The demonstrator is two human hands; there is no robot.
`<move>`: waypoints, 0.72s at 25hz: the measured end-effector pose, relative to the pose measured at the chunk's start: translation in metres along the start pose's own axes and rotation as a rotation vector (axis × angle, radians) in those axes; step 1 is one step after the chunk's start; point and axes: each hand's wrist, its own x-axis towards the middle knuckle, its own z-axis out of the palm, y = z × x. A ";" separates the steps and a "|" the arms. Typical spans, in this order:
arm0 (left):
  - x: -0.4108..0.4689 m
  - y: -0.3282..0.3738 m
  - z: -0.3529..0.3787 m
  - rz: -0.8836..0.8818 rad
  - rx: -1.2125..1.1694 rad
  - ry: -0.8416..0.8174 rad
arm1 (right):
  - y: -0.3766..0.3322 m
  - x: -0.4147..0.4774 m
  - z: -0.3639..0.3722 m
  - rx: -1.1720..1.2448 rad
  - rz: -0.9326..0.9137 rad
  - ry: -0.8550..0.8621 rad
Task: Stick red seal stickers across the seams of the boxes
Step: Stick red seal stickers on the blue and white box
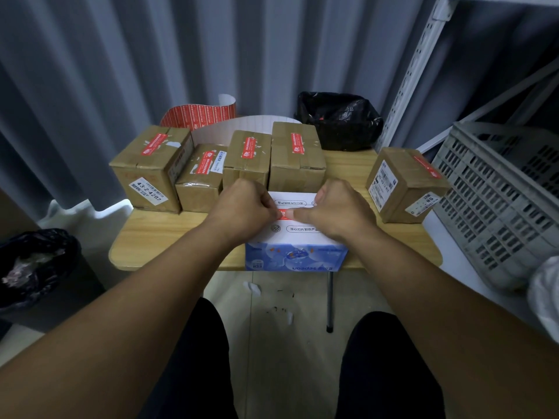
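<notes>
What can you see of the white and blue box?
The white and blue box is cardboard, closed, flat at the near edge of the wooden table, in front of the row of brown boxes. Its top is white with oval labels; its front is blue with upside-down lettering. A red seal sticker lies across the top, the left hand holding its end, the right hand pressing it.

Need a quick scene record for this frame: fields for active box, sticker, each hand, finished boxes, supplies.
active box: white-and-blue box, front edge of the wooden table
sticker: red seal sticker on its top, mostly hidden by the hands
left hand: fingers curled at the sticker's left end; pinch or press unclear
right hand: straight fingers pressing the sticker down
sealed: five brown boxes, each with a red sticker on top
supply: sticker sheet behind the boxes
</notes>
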 end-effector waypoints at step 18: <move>0.001 -0.001 -0.002 -0.044 -0.067 -0.017 | 0.011 0.004 -0.025 0.436 0.144 -0.024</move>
